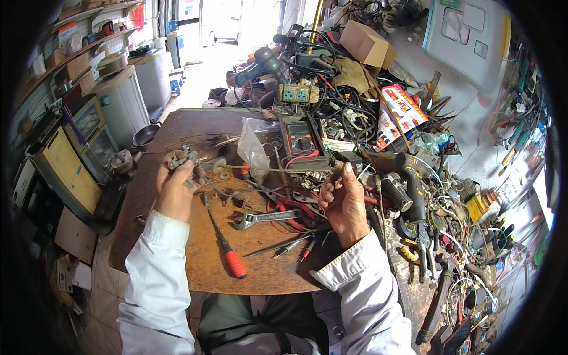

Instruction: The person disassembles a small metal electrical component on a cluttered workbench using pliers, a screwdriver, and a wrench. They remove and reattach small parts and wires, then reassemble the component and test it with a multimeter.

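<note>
My left hand (174, 192) grips a small grey-green metal fitting (184, 158) above the left of the wooden tabletop (204, 269). A thin brownish cord (266, 170) stretches from near that fitting across to my right hand (345, 204), whose thumb and fingers pinch its end. Below the cord lie an adjustable wrench (266, 219) and a screwdriver with a red handle (235, 263). Red-handled pliers (296, 208) rest among red leads, close to my right hand. Where the cord joins the fitting is hard to make out.
A multimeter (300, 139) stands at the table's back beside a clear plastic bag (252, 151). Test probes (290, 245) lie near the front. Tangled wires and tools crowd the right, with a cardboard box (364, 44) on top and a heat gun (408, 183) nearer.
</note>
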`<state>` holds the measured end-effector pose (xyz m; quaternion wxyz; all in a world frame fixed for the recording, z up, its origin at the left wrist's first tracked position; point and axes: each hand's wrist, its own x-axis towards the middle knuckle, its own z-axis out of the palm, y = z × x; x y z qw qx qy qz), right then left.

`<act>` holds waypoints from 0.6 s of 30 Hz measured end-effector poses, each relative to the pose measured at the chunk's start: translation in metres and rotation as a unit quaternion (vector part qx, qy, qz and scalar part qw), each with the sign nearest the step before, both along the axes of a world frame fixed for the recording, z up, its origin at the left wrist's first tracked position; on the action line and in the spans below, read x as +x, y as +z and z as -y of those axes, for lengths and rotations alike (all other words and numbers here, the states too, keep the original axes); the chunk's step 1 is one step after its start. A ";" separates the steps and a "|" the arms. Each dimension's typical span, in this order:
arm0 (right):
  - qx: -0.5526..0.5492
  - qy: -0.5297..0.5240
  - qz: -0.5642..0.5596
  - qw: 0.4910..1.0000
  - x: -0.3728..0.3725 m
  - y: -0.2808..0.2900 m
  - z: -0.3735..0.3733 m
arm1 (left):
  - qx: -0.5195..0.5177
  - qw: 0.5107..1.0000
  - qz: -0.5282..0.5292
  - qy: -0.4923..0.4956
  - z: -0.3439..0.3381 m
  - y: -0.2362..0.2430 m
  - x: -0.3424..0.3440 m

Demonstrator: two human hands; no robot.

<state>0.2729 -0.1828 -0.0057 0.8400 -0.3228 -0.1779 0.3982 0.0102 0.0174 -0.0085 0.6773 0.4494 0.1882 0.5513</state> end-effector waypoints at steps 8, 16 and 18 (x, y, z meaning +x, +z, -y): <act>0.028 -0.009 0.031 0.999 0.001 0.004 0.004 | 0.002 0.999 0.006 -0.033 -0.001 0.002 -0.002; 0.021 -0.029 0.146 0.989 0.009 -0.002 0.003 | -0.088 0.991 -0.087 -0.047 -0.002 0.005 -0.016; 0.026 -0.043 0.189 0.981 0.015 -0.005 0.006 | -0.100 0.990 -0.096 -0.041 0.006 0.013 -0.012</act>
